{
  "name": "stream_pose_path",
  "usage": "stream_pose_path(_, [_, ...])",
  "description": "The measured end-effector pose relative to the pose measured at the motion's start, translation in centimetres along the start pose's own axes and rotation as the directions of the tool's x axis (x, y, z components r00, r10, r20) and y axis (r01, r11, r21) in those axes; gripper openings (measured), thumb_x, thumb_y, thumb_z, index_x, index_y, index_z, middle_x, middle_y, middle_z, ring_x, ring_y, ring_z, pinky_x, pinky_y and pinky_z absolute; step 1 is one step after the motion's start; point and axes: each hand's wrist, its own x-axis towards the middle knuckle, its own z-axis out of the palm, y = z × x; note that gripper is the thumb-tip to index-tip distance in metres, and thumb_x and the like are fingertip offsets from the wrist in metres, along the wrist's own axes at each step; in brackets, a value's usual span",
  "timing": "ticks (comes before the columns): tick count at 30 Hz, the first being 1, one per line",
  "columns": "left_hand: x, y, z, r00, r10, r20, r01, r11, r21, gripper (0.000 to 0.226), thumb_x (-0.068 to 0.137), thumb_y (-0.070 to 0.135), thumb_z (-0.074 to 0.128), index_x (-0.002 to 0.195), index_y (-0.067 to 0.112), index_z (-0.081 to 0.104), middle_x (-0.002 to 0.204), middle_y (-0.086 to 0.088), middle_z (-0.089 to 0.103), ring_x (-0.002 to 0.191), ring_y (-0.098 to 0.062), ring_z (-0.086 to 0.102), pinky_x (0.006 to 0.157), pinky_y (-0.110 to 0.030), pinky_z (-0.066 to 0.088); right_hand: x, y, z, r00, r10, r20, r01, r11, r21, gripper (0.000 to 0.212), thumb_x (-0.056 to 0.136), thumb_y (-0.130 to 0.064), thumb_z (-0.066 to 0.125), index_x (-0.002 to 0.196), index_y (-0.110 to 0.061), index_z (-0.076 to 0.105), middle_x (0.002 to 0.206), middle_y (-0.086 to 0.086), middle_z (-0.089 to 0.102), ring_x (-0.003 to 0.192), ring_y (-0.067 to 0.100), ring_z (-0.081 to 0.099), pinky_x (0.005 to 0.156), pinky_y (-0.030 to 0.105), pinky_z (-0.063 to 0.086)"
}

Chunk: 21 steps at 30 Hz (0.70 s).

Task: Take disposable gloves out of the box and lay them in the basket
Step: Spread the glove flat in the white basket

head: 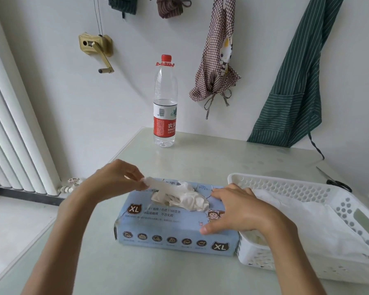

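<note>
A light blue glove box marked XL lies on the table in front of me. White gloves bulge out of its top slot. My left hand pinches the end of one white glove and holds it stretched up and left from the slot. My right hand rests flat on the right end of the box, fingers straight, thumb on the front face. Just right of the box stands a white perforated basket with white gloves lying inside.
A water bottle with a red cap stands at the back of the pale green table. Scissors lie behind the basket. Aprons hang on the wall, and a radiator stands at the left.
</note>
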Motion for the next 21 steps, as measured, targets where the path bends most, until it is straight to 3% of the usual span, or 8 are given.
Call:
stream_pose_path(2, [-0.3,0.9,0.1,0.995,0.099,0.023,-0.100,0.994,0.043,0.025,0.083,0.016,0.070,0.091,0.038,0.062,0.102,0.019,0.064,0.094,-0.004,0.060,0.086,-0.030,0.049,0.0,0.1,0.1,1.000,0.001,-0.005,-0.001,1.000,-0.005,0.078,0.073,-0.057,0.071,0.136,-0.023,0.040,0.136,-0.002,0.035,0.124,0.016,0.028,0.093,0.024,0.020])
stream_pose_path(4, [-0.5,3.0,1.2,0.965,0.255,-0.062,-0.256,0.967,0.004,0.035,0.089,0.005,0.059,0.103,0.038,0.058,0.106,0.022,0.060,0.097,0.000,0.058,0.080,-0.019,0.048,0.0,0.0,0.0,1.000,-0.011,0.001,0.011,1.000,-0.007,0.074,0.073,-0.057,0.072,0.132,-0.021,0.044,0.131,-0.001,0.039,0.114,0.014,0.030,0.088,0.023,0.019])
stream_pose_path(6, [-0.6,5.1,3.2,0.931,0.341,-0.126,-0.340,0.940,0.035,0.020,0.094,0.020,0.054,0.106,0.035,0.060,0.103,0.023,0.062,0.094,0.002,0.059,0.079,-0.016,0.046,0.0,-0.1,-0.1,1.000,-0.017,0.010,0.018,0.999,-0.027,0.071,0.074,-0.057,0.071,0.129,-0.017,0.047,0.128,0.000,0.043,0.100,0.011,0.024,0.087,0.024,0.019])
stream_pose_path(8, [-0.2,6.0,5.7,0.939,0.335,-0.073,-0.315,0.927,0.203,0.021,0.090,0.046,0.055,0.107,0.036,0.062,0.104,0.023,0.061,0.094,-0.001,0.059,0.078,-0.020,0.043,0.0,-0.1,-0.1,1.000,-0.021,0.010,0.022,0.999,-0.042,0.070,0.075,-0.056,0.070,0.127,-0.016,0.048,0.127,0.001,0.045,0.096,0.010,0.020,0.087,0.024,0.019])
stream_pose_path(12, [0.4,5.6,7.0,0.934,0.341,-0.103,-0.268,0.865,0.424,0.020,0.084,0.050,0.063,0.095,0.035,0.071,0.098,0.013,0.068,0.088,-0.009,0.061,0.063,-0.021,0.040,0.0,-0.2,-0.1,1.000,0.005,0.005,-0.005,1.000,-0.026,0.076,0.073,-0.057,0.071,0.133,-0.020,0.044,0.134,0.000,0.040,0.112,0.014,0.028,0.087,0.024,0.020])
stream_pose_path(14, [0.3,5.1,5.4,0.932,0.347,-0.105,-0.288,0.884,0.370,0.013,0.083,0.047,0.066,0.087,0.035,0.070,0.091,0.016,0.069,0.082,-0.004,0.062,0.066,-0.020,0.045,0.0,-0.2,-0.1,1.000,0.023,0.012,-0.023,1.000,-0.020,0.077,0.073,-0.057,0.072,0.135,-0.022,0.042,0.136,-0.001,0.038,0.120,0.016,0.029,0.087,0.024,0.020])
stream_pose_path(18, [-0.8,3.8,1.5,0.932,0.324,-0.162,-0.282,0.929,0.238,0.013,0.079,0.055,0.063,0.071,0.046,0.060,0.084,0.024,0.064,0.084,0.007,0.056,0.075,-0.025,0.045,0.1,-0.3,-0.1,0.999,0.025,0.036,-0.024,0.999,-0.031,0.070,0.072,-0.057,0.072,0.129,-0.024,0.047,0.128,-0.001,0.040,0.101,0.012,0.025,0.087,0.025,0.020])
stream_pose_path(21, [-1.0,3.6,1.1,0.939,0.321,-0.127,-0.290,0.933,0.213,0.011,0.080,0.052,0.064,0.072,0.047,0.059,0.081,0.026,0.063,0.083,0.008,0.057,0.074,-0.024,0.046,0.0,-0.4,-0.2,0.999,0.036,0.034,-0.035,0.999,-0.021,0.070,0.072,-0.057,0.073,0.128,-0.023,0.048,0.129,-0.001,0.040,0.101,0.013,0.026,0.084,0.025,0.021])
